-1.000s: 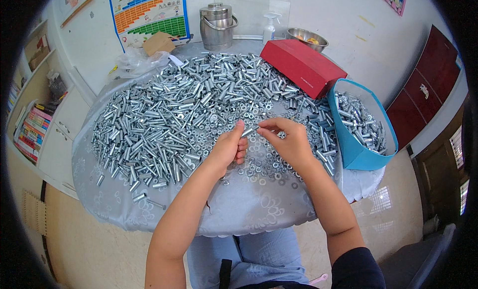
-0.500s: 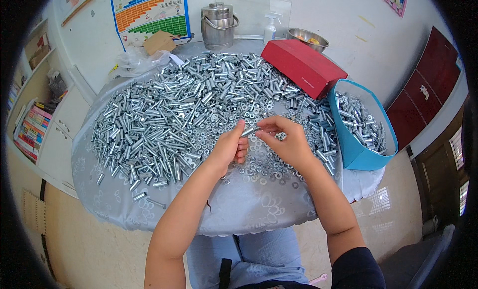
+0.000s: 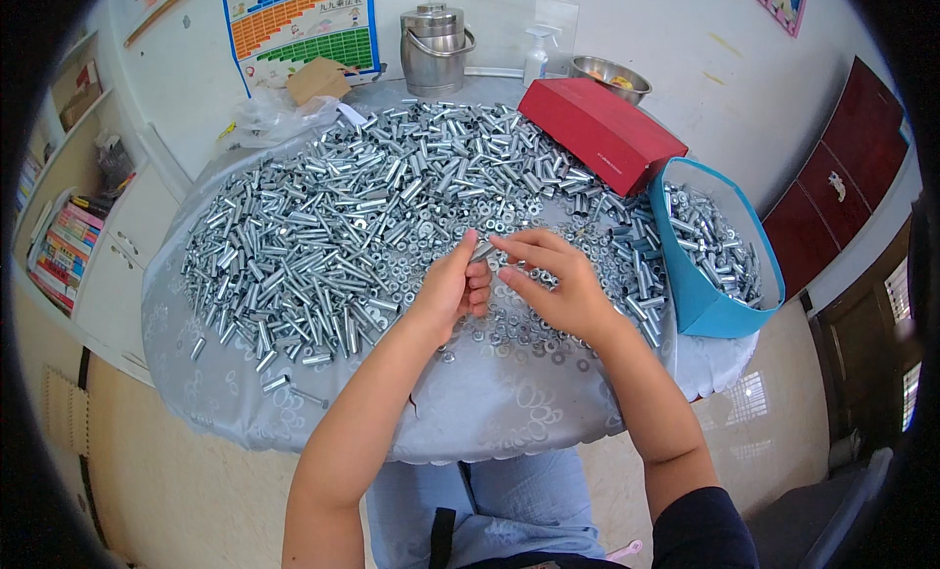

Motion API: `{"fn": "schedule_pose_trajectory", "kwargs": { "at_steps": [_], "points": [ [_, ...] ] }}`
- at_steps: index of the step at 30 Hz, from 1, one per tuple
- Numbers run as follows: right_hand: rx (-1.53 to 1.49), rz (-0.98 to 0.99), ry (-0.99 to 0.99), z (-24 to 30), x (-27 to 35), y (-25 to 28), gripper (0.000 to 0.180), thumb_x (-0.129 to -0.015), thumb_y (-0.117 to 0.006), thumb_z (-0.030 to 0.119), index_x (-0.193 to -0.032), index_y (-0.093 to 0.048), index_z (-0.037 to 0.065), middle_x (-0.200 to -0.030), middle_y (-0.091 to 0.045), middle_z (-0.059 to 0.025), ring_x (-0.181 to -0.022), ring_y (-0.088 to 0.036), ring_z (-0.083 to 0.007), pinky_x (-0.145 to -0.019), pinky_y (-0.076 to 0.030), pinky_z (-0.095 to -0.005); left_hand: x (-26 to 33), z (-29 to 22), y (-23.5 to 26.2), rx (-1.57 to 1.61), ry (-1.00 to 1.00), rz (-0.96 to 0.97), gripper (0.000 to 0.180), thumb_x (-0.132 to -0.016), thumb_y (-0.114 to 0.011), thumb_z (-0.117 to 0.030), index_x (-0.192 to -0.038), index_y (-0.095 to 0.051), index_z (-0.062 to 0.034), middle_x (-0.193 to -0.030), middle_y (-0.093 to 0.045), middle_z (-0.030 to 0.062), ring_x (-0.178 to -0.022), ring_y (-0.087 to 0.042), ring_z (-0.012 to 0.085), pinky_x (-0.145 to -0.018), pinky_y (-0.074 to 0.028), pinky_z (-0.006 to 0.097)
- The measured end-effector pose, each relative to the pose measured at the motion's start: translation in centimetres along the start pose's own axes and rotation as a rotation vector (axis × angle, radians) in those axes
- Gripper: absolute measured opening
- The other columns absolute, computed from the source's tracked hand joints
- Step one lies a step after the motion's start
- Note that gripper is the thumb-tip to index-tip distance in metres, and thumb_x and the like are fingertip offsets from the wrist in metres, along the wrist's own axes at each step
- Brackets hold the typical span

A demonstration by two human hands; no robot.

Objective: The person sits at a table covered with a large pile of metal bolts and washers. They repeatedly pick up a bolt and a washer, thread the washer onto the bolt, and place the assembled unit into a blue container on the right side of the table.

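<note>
My left hand [image 3: 453, 287] is closed, its thumb and curled fingers gripping a short silver metal sleeve [image 3: 483, 252]. The sleeve tilts up toward the right; whether a bolt sits inside it cannot be made out. Just to its right is my right hand [image 3: 558, 283], thumb and forefinger apart, with the forefinger's tip close to the sleeve's upper end. Under and around both hands lie many small washers and nuts [image 3: 509, 326]. A broad heap of silver metal sleeves and bolts [image 3: 323, 216] spreads to the left and behind.
At the right stands a blue fabric bin [image 3: 720, 314] holding metal bolts. A red box [image 3: 602, 133] lies behind it, near a steel bowl [image 3: 636, 87]. A lidded steel pot [image 3: 433, 55], a spray bottle [image 3: 536, 60] and a plastic bag [image 3: 274, 120] stand along the back.
My right thumb and forefinger have spread apart and drawn back slightly from the sleeve. My left hand keeps its grip in nearly the same place.
</note>
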State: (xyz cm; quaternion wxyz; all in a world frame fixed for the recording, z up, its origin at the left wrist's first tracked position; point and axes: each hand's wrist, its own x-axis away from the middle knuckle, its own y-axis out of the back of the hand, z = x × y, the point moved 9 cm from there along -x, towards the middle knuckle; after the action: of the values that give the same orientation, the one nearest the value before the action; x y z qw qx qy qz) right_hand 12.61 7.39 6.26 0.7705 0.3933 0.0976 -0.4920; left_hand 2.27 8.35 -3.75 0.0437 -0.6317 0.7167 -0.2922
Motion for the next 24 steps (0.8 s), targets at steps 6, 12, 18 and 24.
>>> {"fn": "schedule_pose_trajectory", "kwargs": {
  "at_steps": [6,12,18,24],
  "points": [
    [-0.042,-0.040,0.061,0.6,-0.2,0.6,0.032,-0.076,-0.063,0.007,-0.108,-0.062,0.010,-0.098,-0.059,-0.0129,-0.087,-0.058,-0.0250,-0.075,-0.047,-0.0315,0.0,-0.8,0.0,0.131,-0.030,0.060,0.047,-0.090,-0.037,-0.044,-0.052,-0.025,-0.0179,-0.051,-0.025,-0.0040,-0.046,-0.028,0.0103,-0.044,-0.026,0.026],
    [0.422,0.023,-0.069,-3.0,0.3,1.4,0.013,-0.073,-0.062,0.009,-0.085,-0.068,0.008,-0.086,-0.062,-0.0114,-0.086,-0.056,-0.0292,-0.077,-0.046,-0.0356,0.0,-1.5,0.5,0.207,-0.087,0.044,0.046,-0.091,-0.033,-0.038,-0.051,-0.023,-0.0167,-0.049,-0.024,-0.0029,-0.044,-0.026,0.0104,-0.042,-0.024,0.026],
    [0.521,0.214,-0.170,-5.0,1.1,0.3,0.016,-0.072,-0.063,0.008,-0.087,-0.069,0.009,-0.086,-0.060,-0.0110,-0.088,-0.054,-0.0279,-0.082,-0.043,-0.0358,0.0,-1.3,0.5,0.153,-0.081,0.020,0.046,-0.091,-0.032,-0.038,-0.051,-0.023,-0.0163,-0.049,-0.024,-0.0030,-0.044,-0.026,0.0106,-0.042,-0.024,0.026],
    [0.484,0.257,-0.140,-5.1,1.4,-0.4,0.019,-0.072,-0.062,0.006,-0.090,-0.069,0.011,-0.091,-0.058,-0.0113,-0.092,-0.053,-0.0283,-0.082,-0.043,-0.0355,0.0,-1.3,0.3,0.133,-0.074,0.022,0.047,-0.092,-0.032,-0.039,-0.051,-0.023,-0.0164,-0.050,-0.024,-0.0032,-0.044,-0.027,0.0104,-0.043,-0.024,0.026]
  ]
}}
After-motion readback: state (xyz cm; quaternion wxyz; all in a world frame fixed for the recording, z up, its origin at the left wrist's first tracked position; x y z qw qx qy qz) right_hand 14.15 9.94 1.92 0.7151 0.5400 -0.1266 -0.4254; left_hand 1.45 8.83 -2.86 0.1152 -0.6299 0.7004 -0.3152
